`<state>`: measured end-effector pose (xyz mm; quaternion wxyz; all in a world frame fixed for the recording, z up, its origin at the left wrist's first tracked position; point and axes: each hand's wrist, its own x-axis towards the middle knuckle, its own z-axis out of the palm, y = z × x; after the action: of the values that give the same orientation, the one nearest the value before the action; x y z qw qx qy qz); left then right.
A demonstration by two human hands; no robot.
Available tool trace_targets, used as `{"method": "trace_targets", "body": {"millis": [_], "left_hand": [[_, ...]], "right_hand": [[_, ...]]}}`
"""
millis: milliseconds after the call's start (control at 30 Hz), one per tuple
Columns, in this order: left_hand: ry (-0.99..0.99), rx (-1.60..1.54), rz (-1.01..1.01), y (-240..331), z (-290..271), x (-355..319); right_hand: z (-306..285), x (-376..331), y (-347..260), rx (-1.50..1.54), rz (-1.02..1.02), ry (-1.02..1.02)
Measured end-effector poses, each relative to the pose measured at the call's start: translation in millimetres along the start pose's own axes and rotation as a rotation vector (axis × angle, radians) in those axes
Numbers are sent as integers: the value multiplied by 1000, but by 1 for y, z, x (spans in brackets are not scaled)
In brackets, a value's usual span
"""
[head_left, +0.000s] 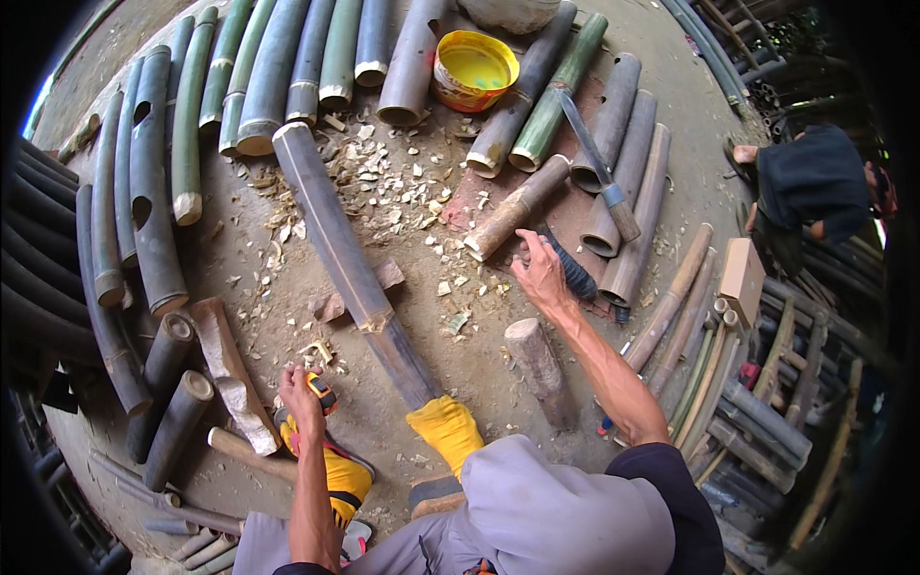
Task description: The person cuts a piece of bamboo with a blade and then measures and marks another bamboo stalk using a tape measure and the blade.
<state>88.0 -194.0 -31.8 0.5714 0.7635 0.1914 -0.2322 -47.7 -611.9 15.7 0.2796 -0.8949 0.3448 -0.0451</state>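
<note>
My left hand [302,395] is closed around a black and yellow tape measure [322,393], low on the left above my yellow-covered foot. My right hand [540,270] reaches forward with loosely bent fingers and nothing visible in them. It is beside a dark ribbed, rounded object [572,266] and near the pale end of a short bamboo piece [518,208]. Between my hands lies a long grey bamboo pole [347,247], resting across a flat brown block [388,275]. Yellow fabric [447,431] at my leg hides its near end.
A machete [599,163] lies on bamboo tubes at the right. A yellow bucket [474,69] holds liquid. Wood chips [383,177] litter the ground. Cut bamboo [158,192] lines the left. A short log [539,369] stands near my right forearm. Another person [815,182] is at far right.
</note>
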Motion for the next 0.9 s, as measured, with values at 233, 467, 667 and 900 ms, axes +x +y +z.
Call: {"method": "trace_targets", "body": {"millis": [233,467,667,900], "left_hand": [[-54,24,-113,17,19,-41],[-115,438,209,21,48,-45],[-120,509,284,6,46,-45],[-102,472,537,32,70,-87]], "right_hand": [[15,-51,-25,189,3,-74],[33,-101,-46,193,34,-272],[41,-130,-40,245,-67,-199],[16,-160,-16,-79,-91,123]]}}
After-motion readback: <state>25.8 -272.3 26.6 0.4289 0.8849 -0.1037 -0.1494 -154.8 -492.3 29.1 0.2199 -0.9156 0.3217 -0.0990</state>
